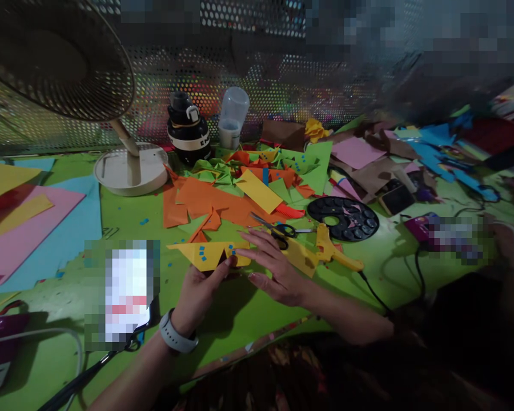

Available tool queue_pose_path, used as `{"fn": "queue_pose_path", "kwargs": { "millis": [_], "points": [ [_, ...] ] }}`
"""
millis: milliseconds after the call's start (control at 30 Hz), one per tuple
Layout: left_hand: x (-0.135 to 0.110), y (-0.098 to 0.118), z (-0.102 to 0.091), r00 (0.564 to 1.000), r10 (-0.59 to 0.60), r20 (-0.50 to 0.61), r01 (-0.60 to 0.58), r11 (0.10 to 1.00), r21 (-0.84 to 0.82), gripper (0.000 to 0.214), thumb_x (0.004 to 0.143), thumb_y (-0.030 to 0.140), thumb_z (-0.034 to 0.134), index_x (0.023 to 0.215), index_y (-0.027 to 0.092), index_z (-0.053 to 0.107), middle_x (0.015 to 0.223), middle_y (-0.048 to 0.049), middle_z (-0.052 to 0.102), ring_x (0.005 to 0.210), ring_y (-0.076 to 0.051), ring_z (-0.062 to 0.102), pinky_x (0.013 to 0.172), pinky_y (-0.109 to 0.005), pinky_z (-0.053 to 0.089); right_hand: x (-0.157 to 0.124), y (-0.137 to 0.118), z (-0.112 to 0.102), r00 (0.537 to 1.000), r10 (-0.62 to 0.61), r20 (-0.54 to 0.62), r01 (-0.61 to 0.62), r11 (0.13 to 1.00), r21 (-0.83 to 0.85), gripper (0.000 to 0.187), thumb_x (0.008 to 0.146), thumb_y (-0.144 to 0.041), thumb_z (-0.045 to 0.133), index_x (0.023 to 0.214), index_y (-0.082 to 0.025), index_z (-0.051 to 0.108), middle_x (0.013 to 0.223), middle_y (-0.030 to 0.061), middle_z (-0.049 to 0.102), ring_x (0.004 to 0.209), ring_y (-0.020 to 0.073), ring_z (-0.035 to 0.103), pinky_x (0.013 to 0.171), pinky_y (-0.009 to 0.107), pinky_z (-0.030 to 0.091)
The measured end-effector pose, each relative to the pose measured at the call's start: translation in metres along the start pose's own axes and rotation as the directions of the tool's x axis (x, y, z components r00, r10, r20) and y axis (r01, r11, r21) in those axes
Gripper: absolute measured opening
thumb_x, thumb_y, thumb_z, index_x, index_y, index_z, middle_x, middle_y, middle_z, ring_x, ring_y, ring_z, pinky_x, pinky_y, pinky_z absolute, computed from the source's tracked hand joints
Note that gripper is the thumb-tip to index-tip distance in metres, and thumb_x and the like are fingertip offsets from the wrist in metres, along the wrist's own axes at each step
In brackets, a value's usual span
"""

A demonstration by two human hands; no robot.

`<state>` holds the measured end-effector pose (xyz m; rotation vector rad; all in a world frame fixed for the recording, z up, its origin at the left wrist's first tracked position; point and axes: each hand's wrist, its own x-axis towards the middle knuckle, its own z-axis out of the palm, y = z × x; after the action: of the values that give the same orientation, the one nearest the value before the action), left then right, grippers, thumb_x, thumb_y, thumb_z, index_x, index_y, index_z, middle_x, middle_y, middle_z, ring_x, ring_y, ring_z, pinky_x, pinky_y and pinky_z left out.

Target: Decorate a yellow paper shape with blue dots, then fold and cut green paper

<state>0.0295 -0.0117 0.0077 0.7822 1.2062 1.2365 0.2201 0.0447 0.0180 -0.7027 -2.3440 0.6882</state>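
My left hand [202,294], with a watch on its wrist, pinches a folded yellow paper piece [212,252] between thumb and fingers. Small blue squares are stuck on the paper, and a dark notch shows near its middle. My right hand [278,267] is open, fingers stretched out at the paper's right end; whether they touch it I cannot tell. Just beyond that hand lie scissors [282,229] with black handles. A yellow glue gun [332,250] rests to the right, beside a flat yellow paper strip [298,256].
Orange paper scraps [209,200] and green scraps cover the middle of the green table [132,222]. A black paint palette [345,218] sits to the right. Behind stand a fan [131,168], a black bottle [189,134] and a clear container [233,117]. At left lies a lit phone [126,291].
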Motion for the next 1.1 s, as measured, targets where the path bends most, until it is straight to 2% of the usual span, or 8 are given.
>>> {"fn": "queue_pose_path", "kwargs": {
  "millis": [367, 567, 633, 700, 833, 933, 1100],
  "points": [
    [0.001, -0.002, 0.000, 1.000, -0.007, -0.014, 0.007, 1.000, 0.019, 0.025, 0.079, 0.034, 0.074, 0.095, 0.016, 0.072, 0.090, -0.0071, 0.074, 0.079, -0.019, 0.070, 0.070, -0.028, 0.059, 0.000, -0.001, 0.002, 0.999, -0.011, -0.049, 0.011, 1.000, 0.016, 0.044, 0.100, -0.046, 0.038, 0.129, -0.019, 0.059, 0.144, 0.0129, 0.049, 0.142, 0.0247, 0.033, 0.114, 0.051, 0.032],
    [0.002, -0.005, 0.001, 0.999, -0.006, -0.054, 0.006, 1.000, -0.006, 0.026, 0.074, 0.036, 0.078, 0.090, 0.016, 0.073, 0.085, -0.0059, 0.074, 0.073, -0.017, 0.070, 0.064, -0.026, 0.059, 0.000, -0.002, 0.000, 0.995, -0.009, -0.102, 0.015, 0.998, 0.057, 0.035, 0.097, -0.037, 0.049, 0.127, -0.021, 0.059, 0.144, 0.0129, 0.049, 0.139, 0.0253, 0.037, 0.113, 0.050, 0.033],
    [0.002, -0.005, 0.000, 0.999, -0.010, -0.048, 0.011, 1.000, 0.009, 0.027, 0.074, 0.036, 0.078, 0.091, 0.016, 0.073, 0.086, -0.0062, 0.074, 0.072, -0.017, 0.070, 0.064, -0.027, 0.060, 0.001, -0.003, 0.000, 0.989, 0.048, -0.138, -0.033, 0.994, 0.107, 0.032, 0.095, -0.034, 0.054, 0.124, -0.021, 0.058, 0.143, 0.0131, 0.050, 0.137, 0.0252, 0.040, 0.112, 0.049, 0.034],
    [0.002, -0.005, 0.000, 1.000, -0.005, -0.028, 0.006, 0.999, 0.039, 0.027, 0.075, 0.036, 0.077, 0.093, 0.016, 0.073, 0.089, -0.0066, 0.075, 0.072, -0.017, 0.070, 0.065, -0.028, 0.061, 0.003, -0.004, 0.001, 0.975, 0.169, -0.146, -0.139, 0.971, 0.194, 0.032, 0.094, -0.033, 0.058, 0.124, -0.022, 0.056, 0.140, 0.0120, 0.052, 0.134, 0.0240, 0.045, 0.111, 0.047, 0.037],
    [0.001, -0.007, 0.001, 1.000, 0.021, 0.001, -0.021, 0.995, 0.094, 0.025, 0.075, 0.036, 0.077, 0.091, 0.017, 0.074, 0.086, -0.0062, 0.074, 0.071, -0.018, 0.070, 0.064, -0.029, 0.061, 0.006, -0.006, 0.007, 0.923, 0.382, -0.043, -0.336, 0.855, 0.396, 0.041, 0.092, -0.037, 0.060, 0.130, -0.023, 0.050, 0.131, 0.0093, 0.059, 0.124, 0.0207, 0.054, 0.106, 0.041, 0.043],
    [0.001, -0.010, 0.002, 0.999, 0.051, 0.017, -0.052, 0.992, 0.112, 0.025, 0.076, 0.037, 0.076, 0.090, 0.017, 0.075, 0.086, -0.0069, 0.075, 0.073, -0.020, 0.070, 0.064, -0.029, 0.061, 0.007, -0.005, 0.011, 0.905, 0.425, 0.000, -0.381, 0.810, 0.445, 0.047, 0.091, -0.037, 0.061, 0.134, -0.023, 0.046, 0.126, 0.0086, 0.061, 0.119, 0.0206, 0.057, 0.103, 0.041, 0.045],
    [0.002, -0.014, -0.001, 0.998, 0.052, 0.047, -0.058, 0.990, 0.125, 0.022, 0.078, 0.033, 0.075, 0.095, 0.019, 0.075, 0.089, -0.0056, 0.076, 0.074, -0.018, 0.070, 0.065, -0.026, 0.060, 0.007, -0.002, 0.015, 0.912, 0.411, 0.009, -0.371, 0.813, 0.450, 0.047, 0.093, -0.034, 0.058, 0.137, -0.022, 0.045, 0.118, 0.0078, 0.064, 0.113, 0.0199, 0.060, 0.099, 0.039, 0.047]
  ]
}}
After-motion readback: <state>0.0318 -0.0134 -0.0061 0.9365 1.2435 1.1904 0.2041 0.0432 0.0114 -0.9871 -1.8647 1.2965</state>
